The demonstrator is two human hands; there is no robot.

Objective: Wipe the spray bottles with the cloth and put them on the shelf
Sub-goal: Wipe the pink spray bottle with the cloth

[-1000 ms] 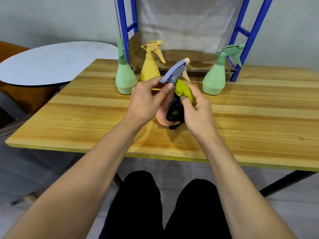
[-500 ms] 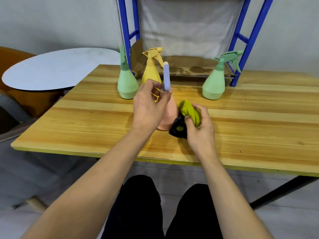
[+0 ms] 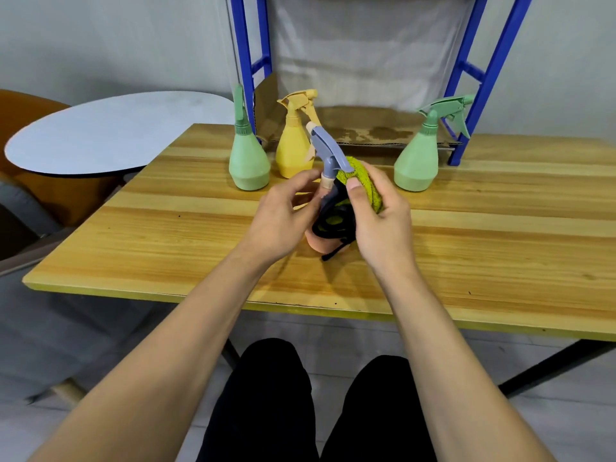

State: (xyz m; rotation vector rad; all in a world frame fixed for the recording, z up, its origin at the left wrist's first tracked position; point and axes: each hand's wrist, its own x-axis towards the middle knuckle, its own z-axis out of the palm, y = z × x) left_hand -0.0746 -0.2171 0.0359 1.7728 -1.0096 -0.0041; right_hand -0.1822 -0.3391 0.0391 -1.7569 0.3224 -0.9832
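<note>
Pale wood planks make up the table, which is pushed against a blue shelf frame with a worn cardboard sheet on its lowest level; a round grey tabletop stands off to the left. Near the middle of the table stands a peach spray bottle with a grey trigger head. The left hand is curled loosely around the bottle's neck and side to steady it, while the right hand is closed around a bunched green cloth with a black edge, pressing it against the neck just under the head. The step in hand looks like wiping this bottle. To do it well, the left hand should hold the body firmly and turn it bit by bit, so the cloth passes over every side, under the trigger and down to the base, with the loose black cord kept clear of the nozzle. Pressure should stay light, since a bottle this shape probably tips easily. The bottle is matte, cone-shaped and wide at the bottom. Three more wait at the back edge: a green bottle touching or just beside a yellow bottle, and another green bottle well apart to the right, near the shelf post. None is on the shelf yet.
</note>
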